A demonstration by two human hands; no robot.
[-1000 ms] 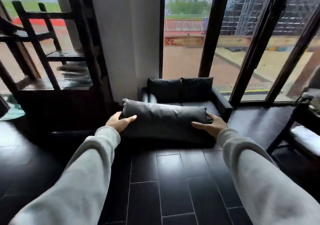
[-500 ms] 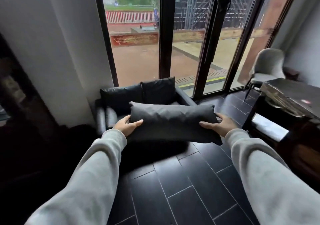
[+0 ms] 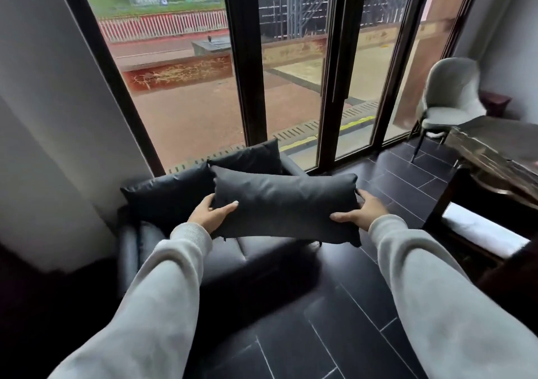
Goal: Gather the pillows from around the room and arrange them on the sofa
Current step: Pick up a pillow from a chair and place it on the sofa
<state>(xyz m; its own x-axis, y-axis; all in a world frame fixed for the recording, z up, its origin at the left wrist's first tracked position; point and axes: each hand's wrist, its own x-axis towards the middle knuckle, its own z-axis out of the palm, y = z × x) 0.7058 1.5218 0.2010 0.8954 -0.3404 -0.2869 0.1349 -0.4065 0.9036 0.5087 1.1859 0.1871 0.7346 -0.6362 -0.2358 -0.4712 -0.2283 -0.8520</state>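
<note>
I hold a long dark grey pillow (image 3: 283, 204) flat in the air over the small black leather sofa (image 3: 230, 255). My left hand (image 3: 211, 214) grips its left end, thumb on top. My right hand (image 3: 359, 211) grips its right end. Two black square pillows stand against the sofa's back: one on the left (image 3: 168, 193), one behind the held pillow (image 3: 250, 157). The held pillow hides much of the sofa's seat and right arm.
Tall dark-framed windows (image 3: 334, 67) run behind the sofa. A white wall (image 3: 43, 116) stands on the left. At the right are a dark wooden table (image 3: 495, 157) with a white-cushioned bench (image 3: 483, 230) beneath, and a grey chair (image 3: 451, 96) in the far corner. Dark floor tiles (image 3: 334, 320) lie below.
I have stepped closer to the sofa and my view has swung right. The pillow in both hands has moved forward over the seat.
</note>
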